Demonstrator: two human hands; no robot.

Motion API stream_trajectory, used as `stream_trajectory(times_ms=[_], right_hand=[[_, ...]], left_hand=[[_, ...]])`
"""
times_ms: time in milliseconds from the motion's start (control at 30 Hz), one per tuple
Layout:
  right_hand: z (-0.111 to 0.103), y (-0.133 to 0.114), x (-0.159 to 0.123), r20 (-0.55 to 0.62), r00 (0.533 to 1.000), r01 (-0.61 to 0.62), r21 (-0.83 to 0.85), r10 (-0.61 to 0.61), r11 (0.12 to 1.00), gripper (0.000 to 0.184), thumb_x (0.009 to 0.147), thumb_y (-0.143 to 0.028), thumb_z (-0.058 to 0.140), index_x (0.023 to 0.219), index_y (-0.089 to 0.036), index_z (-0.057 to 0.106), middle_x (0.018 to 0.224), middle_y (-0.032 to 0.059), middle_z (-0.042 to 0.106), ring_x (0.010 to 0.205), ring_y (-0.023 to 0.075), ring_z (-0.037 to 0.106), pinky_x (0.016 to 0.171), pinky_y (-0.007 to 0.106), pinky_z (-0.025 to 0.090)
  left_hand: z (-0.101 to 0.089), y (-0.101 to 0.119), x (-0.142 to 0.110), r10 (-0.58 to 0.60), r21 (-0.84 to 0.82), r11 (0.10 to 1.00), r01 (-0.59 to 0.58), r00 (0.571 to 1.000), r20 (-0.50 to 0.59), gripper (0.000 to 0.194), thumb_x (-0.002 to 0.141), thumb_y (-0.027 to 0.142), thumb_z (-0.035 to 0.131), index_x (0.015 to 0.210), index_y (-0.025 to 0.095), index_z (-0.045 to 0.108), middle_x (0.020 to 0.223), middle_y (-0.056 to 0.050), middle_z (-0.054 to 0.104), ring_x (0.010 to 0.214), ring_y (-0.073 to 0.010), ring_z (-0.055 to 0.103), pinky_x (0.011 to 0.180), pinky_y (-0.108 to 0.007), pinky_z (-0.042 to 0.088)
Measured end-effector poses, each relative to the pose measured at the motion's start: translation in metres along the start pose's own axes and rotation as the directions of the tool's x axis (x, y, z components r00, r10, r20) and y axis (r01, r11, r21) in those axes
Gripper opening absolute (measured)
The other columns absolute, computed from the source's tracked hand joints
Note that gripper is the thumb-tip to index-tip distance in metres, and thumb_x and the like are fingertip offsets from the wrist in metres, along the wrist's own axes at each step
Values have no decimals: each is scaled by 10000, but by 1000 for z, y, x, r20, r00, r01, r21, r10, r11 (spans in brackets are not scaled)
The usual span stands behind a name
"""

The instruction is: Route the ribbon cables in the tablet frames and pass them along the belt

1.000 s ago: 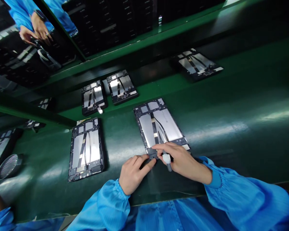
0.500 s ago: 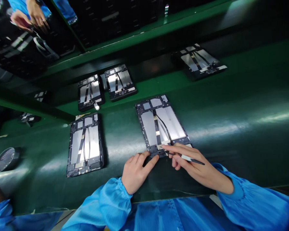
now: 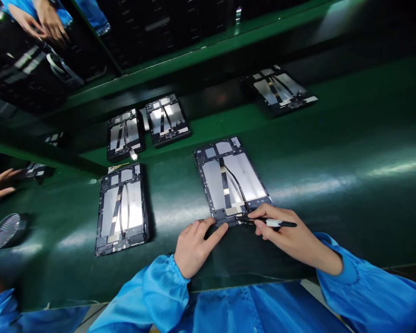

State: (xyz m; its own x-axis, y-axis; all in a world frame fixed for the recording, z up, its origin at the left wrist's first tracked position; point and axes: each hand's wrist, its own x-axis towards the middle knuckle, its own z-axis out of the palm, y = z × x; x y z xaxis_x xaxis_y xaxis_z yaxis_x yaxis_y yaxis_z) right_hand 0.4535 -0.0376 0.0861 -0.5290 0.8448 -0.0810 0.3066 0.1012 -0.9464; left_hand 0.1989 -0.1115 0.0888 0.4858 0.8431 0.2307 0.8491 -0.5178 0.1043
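An opened tablet (image 3: 246,173) lies in front of me, its inside up, with silver plates, a flat dark ribbon and a thin black cable. My left hand (image 3: 196,245) holds its lower left corner, thumb and fingers pressed on the near edge. My right hand (image 3: 284,231) grips a pair of tweezers (image 3: 273,223), black with a white section, like a pen. The tweezers' dark tips rest at or just over the tablet's lower edge, near a pale strip; whether they touch it I cannot tell.
Another opened tablet (image 3: 123,208) lies to the left on the green bench (image 3: 173,185). Farther back are several more, including a tablet (image 3: 282,90) at right. A dark round ribbed object (image 3: 7,231) sits far left. Co-workers' hands show at left (image 3: 0,185) and top left (image 3: 38,21).
My right hand has shifted slightly right, and its index finger has drawn back from the pale strip. The back-row tablets have slid left. A co-worker's hand has appeared at left.
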Motion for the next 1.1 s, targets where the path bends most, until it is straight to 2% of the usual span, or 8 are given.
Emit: stream_trajectory(times_ms=[167,400,533,633,733,800,967,1100], right_hand=[[1,3,-3,3,1000,-1,100,0,995,198,967,-289,525,1060,-186,667,905,53,706,745,144,690,622,228,573],[11,-7,4,111,976,176,98,-186,980,206,964,-248,531,1099,-197,678,1039,43,721,927,160,700,833,273,577],[11,-11,8,135,975,171,65,-179,983,183,958,-258,541,1054,-199,685,994,29,719,916,156,689,828,266,563],[11,-11,6,139,989,32,153,-54,988,170,938,-305,579,1017,-193,681,971,35,706,807,135,684,696,228,580],[13,-8,0,135,987,-122,256,89,959,197,921,-341,588,964,-162,659,835,37,686,616,104,634,540,196,547],[17,-7,-6,164,977,-177,250,139,952,208,921,-351,578,926,-155,648,740,26,671,586,109,627,537,203,534],[25,-7,-17,160,984,-69,-28,73,997,179,909,-323,603,815,-170,617,702,1,656,598,126,610,550,238,447],[35,-6,-21,147,989,-4,-83,16,997,173,919,-315,602,822,-171,603,690,-14,632,584,117,589,559,242,416]], left_hand=[[-2,-5,-2,36,-65,997,-37,999,-16,385,960,103,509,1314,240,577,1174,-75,596,1001,-184,569,826,-308,493],[-4,-9,-2,38,-116,992,-43,998,-49,336,952,111,539,1262,219,610,1187,-68,615,1065,-177,571,881,-300,486],[-4,-9,-1,31,-122,992,-35,999,-36,341,949,113,547,1265,226,611,1184,-67,618,1055,-180,569,875,-300,476],[-8,-4,-6,47,-141,989,-50,999,-26,354,956,112,537,1298,183,587,1245,-85,607,1125,-201,544,888,-313,449],[-14,8,-14,163,-230,960,-161,987,-12,331,974,128,506,1291,167,592,1280,-64,608,1187,-213,515,893,-325,422],[-14,16,-19,240,-268,937,-226,970,22,298,989,169,487,1250,211,627,1257,-25,625,1154,-204,527,855,-320,415],[-8,25,-23,265,-250,939,-237,961,84,292,992,197,480,1220,256,652,1232,-21,634,1087,-193,541,778,-307,393],[-6,23,-23,259,-248,941,-232,963,81,292,985,203,496,1222,268,655,1220,-23,630,1088,-191,534,781,-305,389]])
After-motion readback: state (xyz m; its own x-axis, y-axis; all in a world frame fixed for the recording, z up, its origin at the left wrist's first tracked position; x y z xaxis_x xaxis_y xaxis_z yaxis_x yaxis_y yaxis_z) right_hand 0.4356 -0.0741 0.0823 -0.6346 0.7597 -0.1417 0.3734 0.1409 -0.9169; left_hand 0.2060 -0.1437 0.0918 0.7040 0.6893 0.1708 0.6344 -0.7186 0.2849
